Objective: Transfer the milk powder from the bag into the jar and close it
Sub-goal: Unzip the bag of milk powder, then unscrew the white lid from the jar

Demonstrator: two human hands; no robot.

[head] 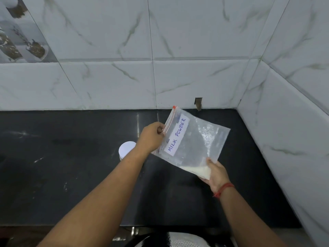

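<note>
A clear zip bag (194,139) labelled "MILK POWDER" is held tilted above the black counter. A little white powder (197,171) sits in its lower corner. My left hand (151,137) pinches the bag's zip edge at the upper left. My right hand (216,173) grips the lower corner where the powder lies. A jar with a white lid (126,148) stands on the counter just left of my left wrist, which hides part of it.
The black counter (71,166) runs left to right, bounded by marble-tiled walls behind and on the right. A small hole (198,103) shows in the back wall's base. The counter's front edge is near the bottom of the view.
</note>
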